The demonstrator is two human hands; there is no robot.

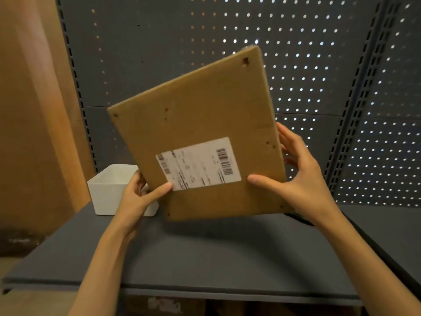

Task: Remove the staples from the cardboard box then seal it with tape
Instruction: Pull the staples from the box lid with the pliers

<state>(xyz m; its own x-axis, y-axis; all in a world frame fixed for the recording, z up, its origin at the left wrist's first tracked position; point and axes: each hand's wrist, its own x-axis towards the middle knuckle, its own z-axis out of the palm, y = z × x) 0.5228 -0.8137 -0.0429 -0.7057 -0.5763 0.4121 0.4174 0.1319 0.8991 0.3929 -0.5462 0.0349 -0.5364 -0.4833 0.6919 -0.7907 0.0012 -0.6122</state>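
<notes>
Both hands' grip, left hand [139,192] and right hand [296,172], flanks tilted cardboard box [198,124].

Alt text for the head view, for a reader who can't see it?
Two bare hands, left hand and right hand, hold a flat cardboard box tilted above a grey shelf, its shipping label facing the camera. A white bin sits behind the left hand.

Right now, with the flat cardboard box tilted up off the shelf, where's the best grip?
Probably the two long side edges of the cardboard box, near its lower end, coming in from left and right. It is thin and flat, so thumbs go on the label face and fingers behind, as the left hand and right hand show.
</notes>
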